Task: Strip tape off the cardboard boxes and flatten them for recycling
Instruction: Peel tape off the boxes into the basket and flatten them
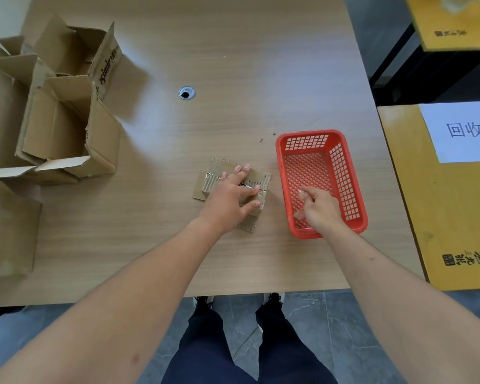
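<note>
**Tape goes to the basket**

Opened boxes (58,117) wait at your left on the wooden table (233,65). Your left hand (230,195), fingers spread flat, pins the small cardboard box (216,173) at centre, likely steadying it. Your right hand (320,207) pinches a pale tape scrap (299,213) inside the red basket (349,173); grey tiled floor below.

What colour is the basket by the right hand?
Red-orange, with lattice walls; the basket shows clearly in the head view.

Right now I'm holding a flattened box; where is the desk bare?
Bare desk lies beyond the small box and red basket, around the cable hole. Crowded: open boxes far left; both hands occupy the middle.
</note>
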A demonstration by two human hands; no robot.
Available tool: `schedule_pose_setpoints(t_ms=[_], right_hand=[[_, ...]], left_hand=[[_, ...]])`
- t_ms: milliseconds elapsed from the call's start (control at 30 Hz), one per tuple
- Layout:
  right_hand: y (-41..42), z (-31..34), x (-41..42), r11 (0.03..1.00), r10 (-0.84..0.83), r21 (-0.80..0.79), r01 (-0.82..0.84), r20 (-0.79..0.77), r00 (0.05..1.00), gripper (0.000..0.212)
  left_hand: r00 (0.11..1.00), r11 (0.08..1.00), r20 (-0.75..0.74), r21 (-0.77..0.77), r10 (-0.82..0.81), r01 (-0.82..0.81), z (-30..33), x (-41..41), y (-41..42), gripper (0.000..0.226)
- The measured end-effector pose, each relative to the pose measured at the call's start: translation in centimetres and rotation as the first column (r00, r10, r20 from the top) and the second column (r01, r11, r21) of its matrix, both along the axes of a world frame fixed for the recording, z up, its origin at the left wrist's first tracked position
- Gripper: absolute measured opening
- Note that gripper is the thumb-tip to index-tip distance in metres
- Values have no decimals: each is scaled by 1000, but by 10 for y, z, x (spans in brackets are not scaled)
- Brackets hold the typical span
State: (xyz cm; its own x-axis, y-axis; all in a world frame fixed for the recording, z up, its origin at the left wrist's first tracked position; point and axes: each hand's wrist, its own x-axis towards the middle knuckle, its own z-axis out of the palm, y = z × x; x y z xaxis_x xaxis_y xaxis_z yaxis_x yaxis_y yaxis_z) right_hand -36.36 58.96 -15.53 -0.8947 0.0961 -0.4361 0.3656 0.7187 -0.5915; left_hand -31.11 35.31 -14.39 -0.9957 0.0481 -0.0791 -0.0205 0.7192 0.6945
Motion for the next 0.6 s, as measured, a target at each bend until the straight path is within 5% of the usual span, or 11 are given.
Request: schedule_pose_setpoints(t_ms=[133, 333, 500, 600], right_hand=[[2, -4, -2, 994, 100, 46, -98, -48, 994, 26], [3, -6, -3, 994, -9, 104, 23, -124, 992, 21], [4, -18, -4, 991, 109, 82, -101, -98, 989, 4], [3, -20, -5, 991, 129, 45, -125, -89, 988, 12]], left_hand=[[1000, 1000, 4, -5, -9, 9, -1, -1, -1, 39], [1000, 1000, 7, -11, -8, 8, 0, 0, -1, 39], [1000, 1000, 9, -13, -10, 10, 0, 0, -1, 40], [1000, 1000, 6, -14, -10, 10, -1, 0, -1, 41]])
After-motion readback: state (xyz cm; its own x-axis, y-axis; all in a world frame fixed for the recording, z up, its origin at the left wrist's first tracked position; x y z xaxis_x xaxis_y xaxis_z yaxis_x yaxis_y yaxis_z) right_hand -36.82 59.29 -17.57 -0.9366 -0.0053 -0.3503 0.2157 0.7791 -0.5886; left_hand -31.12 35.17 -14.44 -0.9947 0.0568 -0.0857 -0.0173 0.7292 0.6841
